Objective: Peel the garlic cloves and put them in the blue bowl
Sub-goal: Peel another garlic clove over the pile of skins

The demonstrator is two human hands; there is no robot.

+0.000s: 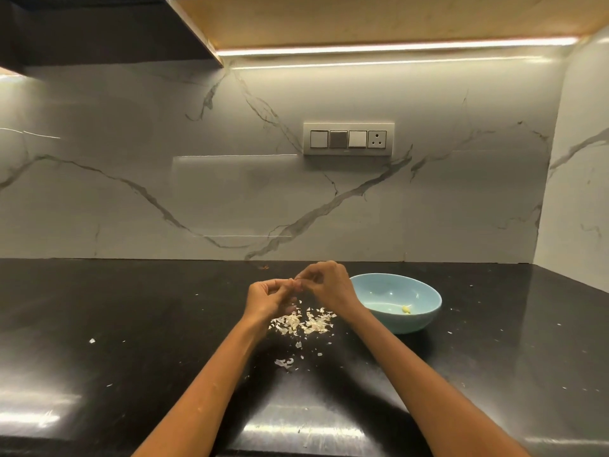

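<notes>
Head view looks down on a glossy black stone counter (131, 324) with both bare forearms reaching forward. The left hand (268, 296) and the right hand (324, 285) meet above the counter, their fingertips touching each other around a small garlic clove (297, 285), which is mostly hidden between them. The fingers of both hands are curled and pinch this clove; how much skin it has I cannot tell. Directly below the fingers, on the counter, lies a loose heap of pale papery garlic skins (301, 321), and a few more flakes are scattered nearer to the person. Just to the right of the right hand's fingers stands the round light blue ceramic bowl (425, 311), with one small yellowish peeled clove (406, 310) on its bottom. Behind the fingers, on the white marble wall (164, 192), there is a white switch panel with a socket (348, 139).
</notes>
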